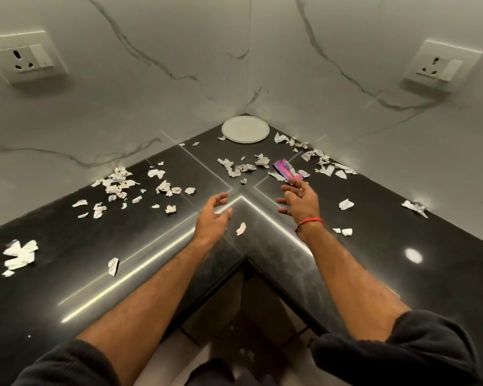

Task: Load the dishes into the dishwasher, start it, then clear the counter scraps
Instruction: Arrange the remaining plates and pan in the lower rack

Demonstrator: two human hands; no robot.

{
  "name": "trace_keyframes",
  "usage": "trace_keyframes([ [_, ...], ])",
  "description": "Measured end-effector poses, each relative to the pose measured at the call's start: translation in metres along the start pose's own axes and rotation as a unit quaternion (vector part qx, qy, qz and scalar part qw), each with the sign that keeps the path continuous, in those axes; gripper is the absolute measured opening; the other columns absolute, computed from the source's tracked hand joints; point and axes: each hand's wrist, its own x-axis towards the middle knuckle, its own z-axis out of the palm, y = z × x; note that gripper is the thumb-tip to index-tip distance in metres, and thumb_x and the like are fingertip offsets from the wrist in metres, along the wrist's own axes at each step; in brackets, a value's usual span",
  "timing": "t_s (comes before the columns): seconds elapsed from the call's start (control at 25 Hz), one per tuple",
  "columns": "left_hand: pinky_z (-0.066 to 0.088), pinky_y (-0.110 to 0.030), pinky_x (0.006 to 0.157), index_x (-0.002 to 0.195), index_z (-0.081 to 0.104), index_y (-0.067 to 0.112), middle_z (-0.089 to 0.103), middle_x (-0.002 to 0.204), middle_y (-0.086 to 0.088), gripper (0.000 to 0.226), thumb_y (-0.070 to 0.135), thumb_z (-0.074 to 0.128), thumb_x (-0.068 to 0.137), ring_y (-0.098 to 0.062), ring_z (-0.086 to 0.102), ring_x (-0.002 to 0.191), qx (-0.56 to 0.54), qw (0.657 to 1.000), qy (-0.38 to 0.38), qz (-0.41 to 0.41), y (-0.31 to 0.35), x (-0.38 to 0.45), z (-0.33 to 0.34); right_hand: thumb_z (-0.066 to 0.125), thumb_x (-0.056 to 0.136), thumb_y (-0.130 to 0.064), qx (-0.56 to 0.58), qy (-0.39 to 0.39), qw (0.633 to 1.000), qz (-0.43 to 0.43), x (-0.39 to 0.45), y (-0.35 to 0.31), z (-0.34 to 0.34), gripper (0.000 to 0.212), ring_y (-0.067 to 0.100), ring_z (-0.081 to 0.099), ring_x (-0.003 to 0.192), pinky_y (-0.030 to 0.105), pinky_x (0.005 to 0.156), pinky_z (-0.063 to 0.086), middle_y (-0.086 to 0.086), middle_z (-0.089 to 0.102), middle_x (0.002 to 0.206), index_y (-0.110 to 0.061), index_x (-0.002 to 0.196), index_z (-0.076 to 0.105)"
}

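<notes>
Nearest, the left hand and right hand hover empty, fingers loosely spread, over the glossy black stone counter. Beyond lie torn white paper scraps, probably light and flimsy; best pinched or swept together.

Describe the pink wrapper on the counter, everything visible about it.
The pink wrapper is a small, crumpled, glossy packet, pink and purple with pale markings too blurred to read. It lies flat on the black counter, right of the corner seam, among torn white paper scraps. The right hand hovers at its near end; contact cannot be told.
</notes>
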Motion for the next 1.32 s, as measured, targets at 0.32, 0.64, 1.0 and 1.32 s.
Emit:
trace_keyframes([
  [0.32,0.063,-0.046,0.081,0.126,0.059,0.029,0.061,0.125,0.004,0.034,0.012,0.063,0.097,-0.019,0.067,0.101,-0.043,0.998,0.042,-0.029,0.011,0.144,0.004,0.053,0.097,0.001,0.103,-0.018,0.992,0.064,0.115,-0.012,0.03,0.03,0.028,0.069,0.094,0.042,0.081,0.06,0.015,0.063,0.122,-0.01,0.124,0.057],
  [0.64,0.06,-0.042,0.08,0.132,0.056,0.014,0.059,0.127,-0.011,0.03,0.011,0.057,0.101,-0.022,0.065,0.097,-0.121,0.983,0.005,-0.137,0.014,0.289,0.031,0.046,0.099,0.007,0.193,-0.01,0.971,0.138,0.224,-0.003,0.07,0.04,0.031,0.061,0.112,0.037,0.091,0.056,0.018,0.058,0.132,0.0,0.138,0.048],
  [1.0,0.056,-0.038,0.08,0.145,0.047,0.017,0.047,0.147,-0.006,0.04,0.013,0.051,0.105,-0.028,0.058,0.121,-0.159,0.967,-0.027,-0.198,0.008,0.366,0.056,0.051,0.095,0.008,0.248,0.007,0.95,0.189,0.309,0.018,0.125,0.042,0.036,0.057,0.123,0.041,0.093,0.055,0.023,0.058,0.128,0.004,0.137,0.046],
  [1.32,0.059,-0.037,0.089,0.162,0.014,0.027,0.025,0.165,0.004,0.074,-0.005,0.041,0.101,-0.003,0.054,0.086,0.001,0.976,-0.101,-0.191,-0.016,0.391,0.076,0.04,0.096,0.006,0.338,0.039,0.901,0.269,0.366,0.04,0.168,0.044,0.033,0.033,0.144,0.05,0.11,0.038,0.025,0.037,0.149,0.012,0.139,0.039],
])
